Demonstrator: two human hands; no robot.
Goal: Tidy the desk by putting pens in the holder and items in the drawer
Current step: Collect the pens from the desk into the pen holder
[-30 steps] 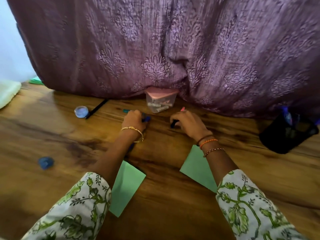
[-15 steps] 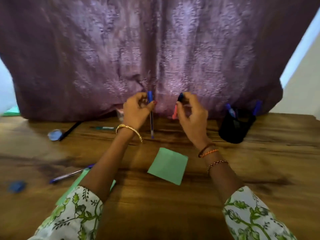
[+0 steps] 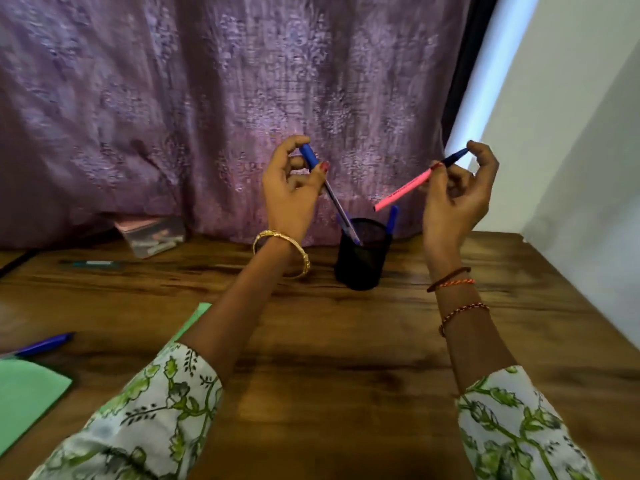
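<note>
Blue pen point(image 3: 41, 345) and green paper point(image 3: 24, 400) cut off by left edge. Second green sheet point(image 3: 194, 320) mostly hidden behind left forearm. Small box point(image 3: 152, 233) at curtain foot blurred, contents unreadable. Pens inside black holder point(image 3: 362, 261) hidden below rim. Teal pen point(image 3: 93, 264) smeared.

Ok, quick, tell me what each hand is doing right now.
Left hand: closed on a blue pen, tip at the black pen holder.
Right hand: closed on a pink pen.
</note>
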